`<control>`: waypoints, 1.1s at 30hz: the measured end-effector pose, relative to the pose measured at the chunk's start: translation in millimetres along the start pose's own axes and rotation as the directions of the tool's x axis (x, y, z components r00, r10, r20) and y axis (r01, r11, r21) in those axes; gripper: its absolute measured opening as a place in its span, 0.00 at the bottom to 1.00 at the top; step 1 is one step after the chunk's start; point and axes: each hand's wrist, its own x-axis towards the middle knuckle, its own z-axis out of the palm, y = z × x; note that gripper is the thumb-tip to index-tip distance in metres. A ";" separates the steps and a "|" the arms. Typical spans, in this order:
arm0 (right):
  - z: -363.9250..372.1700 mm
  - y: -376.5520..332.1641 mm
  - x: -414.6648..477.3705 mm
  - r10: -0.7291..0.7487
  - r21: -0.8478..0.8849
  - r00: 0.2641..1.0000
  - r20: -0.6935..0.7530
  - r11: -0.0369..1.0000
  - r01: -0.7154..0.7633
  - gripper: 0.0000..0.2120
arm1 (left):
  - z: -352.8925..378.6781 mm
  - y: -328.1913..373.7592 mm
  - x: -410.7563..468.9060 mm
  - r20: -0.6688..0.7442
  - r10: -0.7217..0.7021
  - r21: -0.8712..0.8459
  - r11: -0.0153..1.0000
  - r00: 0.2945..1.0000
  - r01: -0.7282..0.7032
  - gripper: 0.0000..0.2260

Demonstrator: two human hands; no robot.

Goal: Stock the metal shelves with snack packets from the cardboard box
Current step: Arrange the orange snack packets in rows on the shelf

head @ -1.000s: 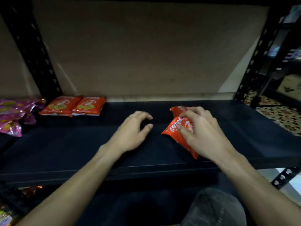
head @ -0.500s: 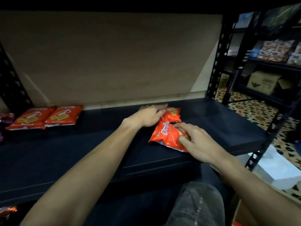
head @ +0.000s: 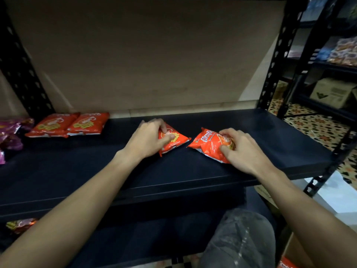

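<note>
Two orange snack packets lie in the middle of the dark metal shelf (head: 193,175). My left hand (head: 148,139) grips the left packet (head: 174,141), fingers over its top and thumb on its face. My right hand (head: 243,149) grips the right packet (head: 207,144) at its right end, fingers curled over it. The two packets lie a little apart, corners nearly touching. Two more orange packets (head: 69,124) lie flat side by side at the back left of the shelf. The corner of a cardboard box (head: 291,254) with an orange packet shows at the bottom right.
Pink packets (head: 10,134) sit at the far left of the shelf. A perforated black upright (head: 274,60) bounds the shelf on the right. Beyond it stand other shelves with snacks and a cardboard carton (head: 332,92) over patterned floor. A lower shelf holds a packet (head: 19,225). My knee (head: 241,236) is below.
My left hand took hold of one of the two packets and drew it left, away from the one under my right hand. The view shifted slightly left.
</note>
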 end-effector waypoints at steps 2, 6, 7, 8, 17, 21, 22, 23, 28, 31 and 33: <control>4.2 -7.4 2.8 0.014 0.012 1.000 -0.002 1.000 -0.014 0.20 | -2.7 -8.5 -11.5 0.003 0.047 -0.014 0.999 0.999 -0.047 0.11; 17.4 -21.3 6.4 0.021 -0.006 0.999 -0.041 1.000 -0.021 0.14 | -8.8 -30.7 -29.9 -0.029 0.066 0.005 0.998 0.997 -0.066 0.10; 21.0 -26.2 8.4 0.021 -0.021 0.998 -0.056 1.000 -0.023 0.13 | -11.7 -36.3 -33.9 -0.051 0.065 0.030 0.998 0.997 -0.064 0.11; 24.4 -30.9 10.3 0.027 -0.028 0.997 -0.070 0.999 -0.029 0.12 | -12.9 -41.4 -37.0 -0.078 0.065 0.064 0.996 0.995 -0.060 0.12; 49.6 -67.6 24.9 -0.081 -0.100 0.996 -0.037 0.992 0.077 0.20 | -28.0 -74.7 -32.0 -0.153 0.107 0.328 0.943 0.982 -0.052 0.11; 55.3 -76.7 33.2 -0.130 -0.239 0.992 0.006 0.963 0.128 0.23 | -23.9 -90.4 -28.2 -0.147 0.055 0.376 0.927 0.988 0.005 0.21; 58.1 -78.5 35.5 -0.135 -0.240 0.991 0.009 0.962 0.133 0.24 | -21.5 -93.6 -27.2 -0.140 0.034 0.380 0.925 0.990 0.022 0.23; 61.8 -81.5 38.7 -0.140 -0.230 0.990 0.010 0.963 0.139 0.24 | -20.4 -97.4 -26.0 -0.139 0.009 0.375 0.926 0.990 0.044 0.22; 80.6 -92.3 52.5 -0.146 -0.199 0.989 -0.016 0.970 0.140 0.24 | -17.7 -105.8 -15.7 -0.193 -0.028 0.282 0.956 0.981 0.083 0.20; 89.5 -98.0 61.3 -0.165 -0.192 0.986 -0.026 0.969 0.157 0.26 | -15.3 -103.7 -14.5 -0.208 -0.023 0.241 0.968 0.978 0.074 0.19; 94.3 -101.8 65.7 -0.171 -0.186 0.985 -0.033 0.969 0.162 0.26 | -13.6 -106.8 -15.2 -0.216 -0.021 0.261 0.962 0.976 0.078 0.17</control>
